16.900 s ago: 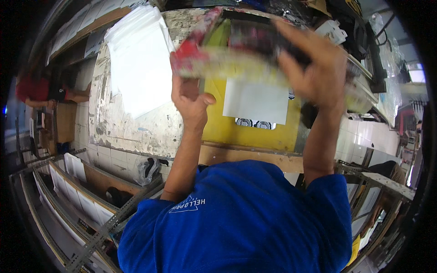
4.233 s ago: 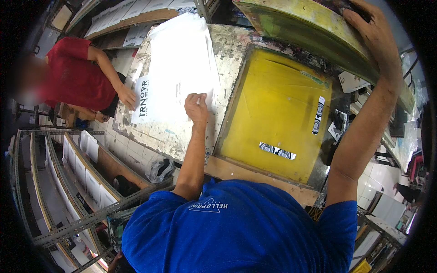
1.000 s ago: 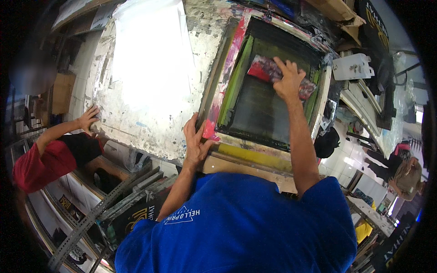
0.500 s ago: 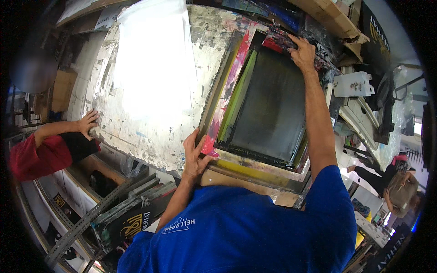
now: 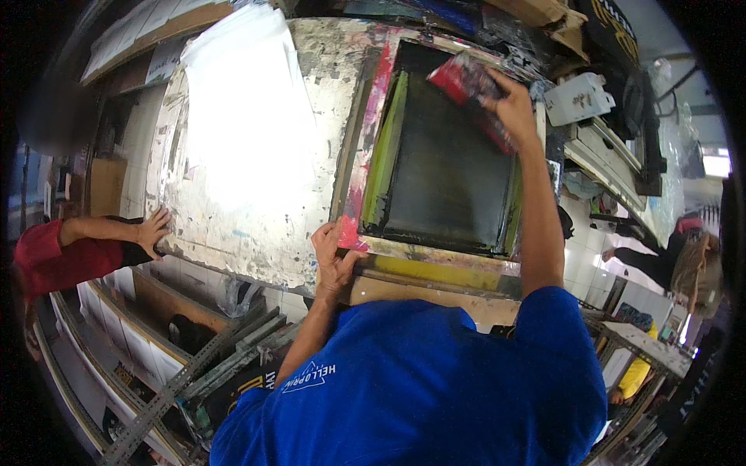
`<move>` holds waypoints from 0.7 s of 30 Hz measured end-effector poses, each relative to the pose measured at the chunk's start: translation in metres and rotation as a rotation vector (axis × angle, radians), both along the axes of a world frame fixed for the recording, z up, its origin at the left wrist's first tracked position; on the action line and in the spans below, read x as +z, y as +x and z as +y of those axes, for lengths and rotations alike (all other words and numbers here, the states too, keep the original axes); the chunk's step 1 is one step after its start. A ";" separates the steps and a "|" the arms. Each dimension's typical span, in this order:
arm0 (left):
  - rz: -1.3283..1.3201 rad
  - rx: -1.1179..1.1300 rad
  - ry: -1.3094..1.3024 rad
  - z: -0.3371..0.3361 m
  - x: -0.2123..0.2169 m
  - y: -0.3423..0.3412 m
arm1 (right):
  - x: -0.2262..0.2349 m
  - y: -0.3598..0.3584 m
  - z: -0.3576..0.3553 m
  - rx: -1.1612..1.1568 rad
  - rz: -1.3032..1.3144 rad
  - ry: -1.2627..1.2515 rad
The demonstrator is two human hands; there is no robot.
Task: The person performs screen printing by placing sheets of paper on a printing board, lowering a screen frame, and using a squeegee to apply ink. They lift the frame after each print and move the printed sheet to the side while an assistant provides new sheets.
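The left hand (image 5: 332, 260) grips the near-left corner of the frame (image 5: 435, 252), right of the white sheets (image 5: 249, 116) on the surface (image 5: 256, 248), presumably to steady it, while the right hand (image 5: 513, 109) grasps the squeegee (image 5: 466, 84) diagonally over the dark mesh (image 5: 447, 171)'s far end, contact unclear.

white lettering (image 5: 309, 377) on shirt (image 5: 420, 380), apparently gold-marked board (image 5: 614, 29)

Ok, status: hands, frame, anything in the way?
Left hand at near-left corner of screen frame; right hand gripping red squeegee over dark mesh; co-worker's hand at left edge of table, away from frame.
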State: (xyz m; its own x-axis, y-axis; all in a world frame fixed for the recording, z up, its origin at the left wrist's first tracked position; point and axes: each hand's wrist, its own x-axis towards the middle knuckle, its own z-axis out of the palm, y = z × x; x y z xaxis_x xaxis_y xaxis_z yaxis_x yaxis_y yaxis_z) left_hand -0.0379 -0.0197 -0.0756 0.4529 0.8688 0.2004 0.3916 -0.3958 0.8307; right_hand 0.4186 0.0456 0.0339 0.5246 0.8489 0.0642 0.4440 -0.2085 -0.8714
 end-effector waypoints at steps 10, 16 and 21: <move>-0.340 0.118 0.254 0.027 0.089 0.045 | 0.120 -0.170 -0.140 0.170 -0.660 -0.136; -0.665 0.271 0.159 0.064 0.166 0.104 | 0.186 -0.154 -0.118 0.106 -1.014 0.240; -0.966 0.203 0.174 0.128 0.161 0.166 | 0.256 -0.117 -0.072 0.151 -0.829 0.323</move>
